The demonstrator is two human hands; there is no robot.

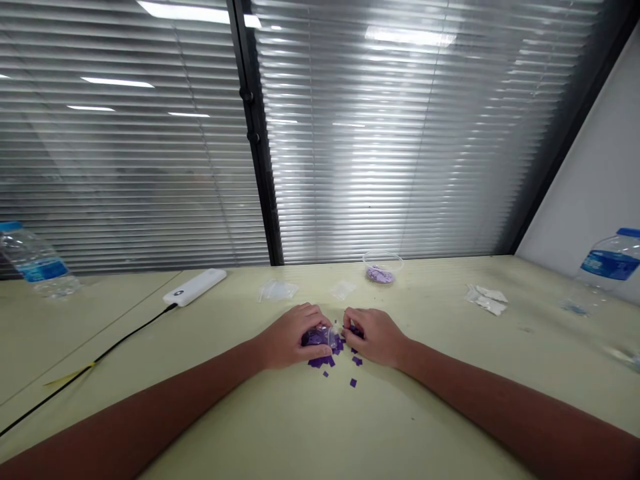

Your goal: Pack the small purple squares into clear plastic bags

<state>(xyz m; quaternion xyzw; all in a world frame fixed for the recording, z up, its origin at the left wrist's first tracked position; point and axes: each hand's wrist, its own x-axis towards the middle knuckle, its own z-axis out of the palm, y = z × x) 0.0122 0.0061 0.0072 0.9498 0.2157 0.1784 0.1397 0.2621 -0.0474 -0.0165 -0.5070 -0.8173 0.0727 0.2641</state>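
My left hand (pixel 293 337) is curled around a small clear plastic bag (pixel 320 337) holding dark purple pieces. My right hand (pixel 375 337) rests just beside the bag, its fingertips curled down close to the bag's right edge. Whether those fingers pinch anything is hidden. Small purple squares (pixel 323 361) lie loose on the pale green table (pixel 240 413) below and between my hands, and a few have scattered toward me.
Farther back stand a clear cup (pixel 383 267) with pale purple pieces and small clear bags (pixel 278 290). White crumpled wrappers (pixel 486 300) lie right. A white power bank (pixel 195 287) trails a black cable (pixel 100 360). Water bottles (pixel 37 260) (pixel 613 263) stand at both sides.
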